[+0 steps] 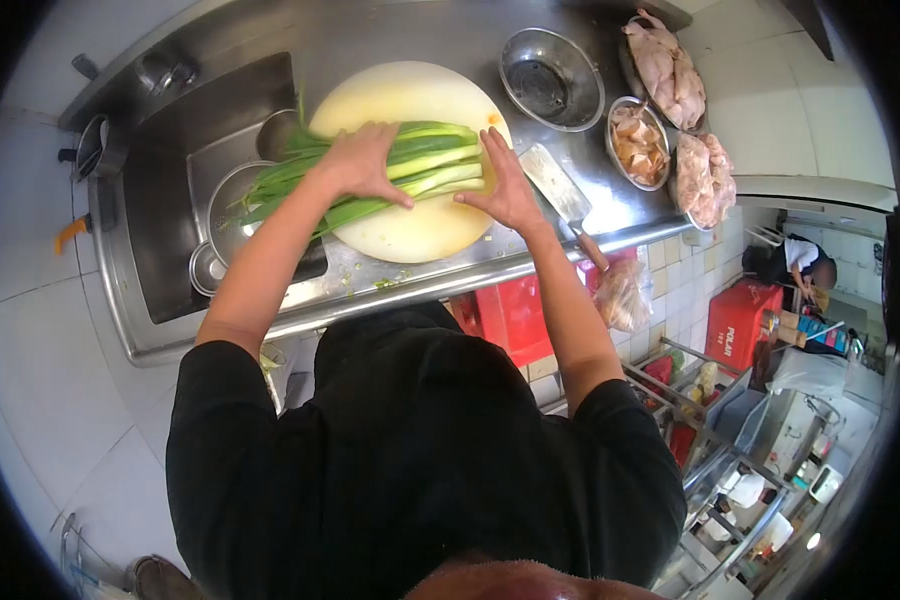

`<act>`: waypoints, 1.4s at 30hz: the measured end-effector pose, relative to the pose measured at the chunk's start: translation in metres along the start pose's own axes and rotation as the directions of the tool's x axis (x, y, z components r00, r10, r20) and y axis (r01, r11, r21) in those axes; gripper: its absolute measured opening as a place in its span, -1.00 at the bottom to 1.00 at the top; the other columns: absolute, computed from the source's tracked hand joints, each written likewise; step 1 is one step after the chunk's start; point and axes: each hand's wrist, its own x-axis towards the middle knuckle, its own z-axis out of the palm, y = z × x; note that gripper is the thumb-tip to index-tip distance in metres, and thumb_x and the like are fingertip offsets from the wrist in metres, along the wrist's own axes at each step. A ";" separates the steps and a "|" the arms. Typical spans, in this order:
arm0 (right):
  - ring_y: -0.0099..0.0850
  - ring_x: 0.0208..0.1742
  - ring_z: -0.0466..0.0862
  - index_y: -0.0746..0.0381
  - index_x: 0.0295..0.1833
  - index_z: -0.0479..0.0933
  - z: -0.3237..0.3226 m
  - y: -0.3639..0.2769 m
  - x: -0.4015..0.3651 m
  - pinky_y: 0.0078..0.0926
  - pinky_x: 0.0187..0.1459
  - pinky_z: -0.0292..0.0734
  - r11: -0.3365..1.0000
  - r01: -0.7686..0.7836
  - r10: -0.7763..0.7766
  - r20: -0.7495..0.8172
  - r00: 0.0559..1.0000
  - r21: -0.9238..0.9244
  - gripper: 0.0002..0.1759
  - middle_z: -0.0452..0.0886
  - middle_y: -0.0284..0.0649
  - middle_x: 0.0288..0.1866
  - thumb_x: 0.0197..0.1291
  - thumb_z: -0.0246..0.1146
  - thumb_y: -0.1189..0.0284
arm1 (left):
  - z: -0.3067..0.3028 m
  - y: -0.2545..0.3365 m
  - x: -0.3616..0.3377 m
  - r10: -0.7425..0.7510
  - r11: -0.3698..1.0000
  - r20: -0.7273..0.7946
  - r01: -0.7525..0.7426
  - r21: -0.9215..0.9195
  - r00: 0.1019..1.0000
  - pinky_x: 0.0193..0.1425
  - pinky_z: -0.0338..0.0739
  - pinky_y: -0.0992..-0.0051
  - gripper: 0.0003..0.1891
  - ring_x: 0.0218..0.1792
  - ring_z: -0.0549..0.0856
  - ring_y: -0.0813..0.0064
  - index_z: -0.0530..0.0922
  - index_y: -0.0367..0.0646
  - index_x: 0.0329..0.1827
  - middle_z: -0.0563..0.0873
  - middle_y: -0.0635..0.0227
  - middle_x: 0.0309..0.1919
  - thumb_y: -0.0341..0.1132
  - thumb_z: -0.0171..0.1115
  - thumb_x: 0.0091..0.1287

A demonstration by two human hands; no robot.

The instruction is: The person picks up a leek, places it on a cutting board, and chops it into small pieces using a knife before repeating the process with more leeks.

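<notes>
A bundle of long green onions point(425, 158) lies across a round pale cutting board point(410, 235) on a steel counter. My left hand point(360, 160) presses flat on the middle of the bundle, fingers spread. At the white root ends, my right hand point(505, 185) rests with its palm against the onions, fingers straight. The green tops hang over the board's left edge above the sink. A cleaver point(560, 195) with a wooden handle lies on the counter just right of my right hand, held by neither hand.
A sink point(170, 150) with steel bowls lies to the left. Behind the board stand an empty steel colander point(550, 78) and bowls of raw chicken point(670, 75). Red crates point(515, 315) sit below the counter. Another person point(800, 262) crouches at far right.
</notes>
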 end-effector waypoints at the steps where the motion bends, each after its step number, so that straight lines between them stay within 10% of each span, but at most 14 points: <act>1: 0.04 0.77 0.22 0.29 0.71 0.26 0.005 0.007 0.003 -0.11 0.75 0.03 0.993 -0.007 0.007 0.001 1.000 0.119 -0.03 0.26 0.14 0.74 0.41 0.40 -0.05 | 0.006 0.004 -0.007 -0.009 1.000 -0.020 0.010 0.021 1.000 0.75 0.08 -0.26 0.51 0.72 0.22 -0.04 0.04 -0.23 0.79 0.26 -0.12 0.69 0.38 0.68 -0.14; 5: -0.08 0.79 0.19 0.30 0.74 0.20 0.023 0.014 0.014 -0.23 0.74 0.02 0.697 -0.217 0.320 -0.025 0.947 0.684 -0.13 0.23 0.10 0.77 0.58 0.23 -0.01 | 0.032 0.009 -0.011 -0.021 1.000 -0.121 0.022 0.010 0.992 0.70 0.17 -0.27 0.58 0.69 0.27 -0.05 -0.02 -0.19 0.81 0.28 -0.12 0.67 0.26 0.78 -0.23; 7: -0.13 0.77 0.21 0.28 0.77 0.16 0.043 0.003 0.016 -0.25 0.73 0.05 0.746 -0.105 0.216 -0.091 0.972 0.657 -0.17 0.25 0.04 0.77 0.69 -0.01 -0.09 | 0.029 0.003 -0.009 -0.001 0.999 -0.140 -0.004 -0.034 0.990 0.67 0.22 -0.26 0.57 0.67 0.30 -0.06 -0.02 -0.16 0.82 0.30 -0.12 0.65 0.26 0.79 -0.23; 12: -0.06 0.80 0.15 0.27 0.78 0.09 0.023 -0.024 0.002 -0.18 0.75 0.04 0.898 -0.171 0.197 -0.023 0.980 0.405 0.12 0.18 0.12 0.79 0.32 0.51 0.03 | 0.026 -0.001 -0.013 0.032 0.999 -0.134 -0.033 0.000 0.990 0.59 0.34 -0.16 0.53 0.57 0.42 -0.01 0.02 -0.16 0.81 0.45 -0.07 0.52 0.20 0.79 -0.22; 15: -0.01 0.82 0.12 0.20 0.78 0.13 0.003 -0.048 0.001 -0.04 0.77 0.01 0.977 0.081 -0.069 0.067 0.995 -0.196 0.37 0.24 0.11 0.75 -0.10 0.74 0.11 | 0.035 0.002 -0.015 0.063 0.998 -0.172 -0.063 0.004 0.983 0.48 0.44 -0.07 0.41 0.45 0.54 0.04 0.15 -0.19 0.75 0.60 -0.01 0.38 0.11 0.79 -0.19; 18: 0.01 0.76 0.22 0.17 0.73 0.22 0.001 -0.068 0.015 0.07 0.75 0.08 0.847 0.320 -0.238 0.234 0.943 -0.425 0.40 0.34 0.11 0.68 -0.27 0.78 0.09 | 0.058 0.015 -0.020 0.068 0.997 -0.229 -0.061 0.036 0.971 0.39 0.52 0.00 0.27 0.32 0.64 0.06 0.28 -0.21 0.68 0.69 0.04 0.23 0.01 0.78 -0.14; 21: -0.04 0.67 0.39 0.16 0.67 0.31 0.015 -0.051 0.028 0.04 0.70 0.21 0.869 0.386 -0.212 0.471 0.856 -0.310 0.30 0.45 0.03 0.62 -0.24 0.76 0.06 | 0.084 0.027 -0.034 0.056 0.998 -0.309 -0.041 0.054 0.949 0.35 0.57 0.05 0.19 0.27 0.69 0.05 0.34 -0.21 0.64 0.72 0.05 0.20 -0.05 0.78 -0.12; 27: -0.11 0.28 0.67 0.18 0.41 0.53 0.019 -0.037 0.014 -0.08 0.33 0.54 0.888 0.378 -0.265 0.381 0.886 -0.261 -0.07 0.70 -0.11 0.18 -0.14 0.64 0.13 | 0.078 0.009 -0.074 -0.075 0.967 -0.395 0.164 0.197 0.916 0.65 0.31 -0.07 0.36 0.42 0.62 0.03 0.19 -0.13 0.74 0.57 0.02 0.51 0.03 0.79 -0.20; 34: -0.15 0.23 0.70 0.12 0.27 0.62 0.022 -0.027 0.039 -0.13 0.25 0.58 0.877 0.401 -0.286 0.384 0.878 -0.264 -0.26 0.74 -0.18 0.08 -0.10 0.62 0.20 | 0.084 -0.005 -0.065 -0.375 0.927 -0.313 0.345 -0.146 0.873 0.62 0.28 -0.08 -0.18 0.33 0.66 0.07 0.62 -0.15 0.37 0.78 0.11 0.22 -0.05 0.69 0.00; 37: -0.17 0.22 0.72 0.09 0.20 0.66 0.023 -0.025 0.045 -0.09 0.25 0.58 0.881 0.403 -0.282 0.410 0.867 -0.247 -0.35 0.76 -0.21 0.07 -0.06 0.63 0.20 | 0.070 0.012 -0.074 -0.397 0.912 -0.273 0.344 -0.223 0.876 0.68 0.17 -0.18 -0.12 0.46 0.57 -0.04 0.55 -0.17 0.49 0.70 -0.01 0.35 0.00 0.65 0.08; 39: -0.19 0.23 0.73 0.09 0.18 0.68 0.022 -0.031 0.043 -0.07 0.24 0.58 0.870 0.413 -0.274 0.432 0.859 -0.270 -0.38 0.77 -0.23 0.09 -0.05 0.63 0.19 | 0.068 0.038 -0.091 -0.328 0.903 -0.480 0.419 0.092 0.814 0.72 0.04 -0.26 -0.05 0.60 0.42 -0.08 0.47 -0.14 0.59 0.58 -0.06 0.48 0.12 0.59 0.17; 42: -0.21 0.24 0.73 0.08 0.16 0.70 0.027 -0.035 0.037 -0.06 0.25 0.58 0.870 0.400 -0.268 0.406 0.874 -0.288 -0.41 0.77 -0.24 0.11 -0.04 0.63 0.18 | 0.061 0.074 -0.077 -0.173 0.954 -0.620 0.288 0.089 0.766 0.76 -0.13 -0.32 0.00 0.73 0.20 -0.10 0.37 -0.11 0.69 0.44 -0.07 0.62 0.30 0.44 0.30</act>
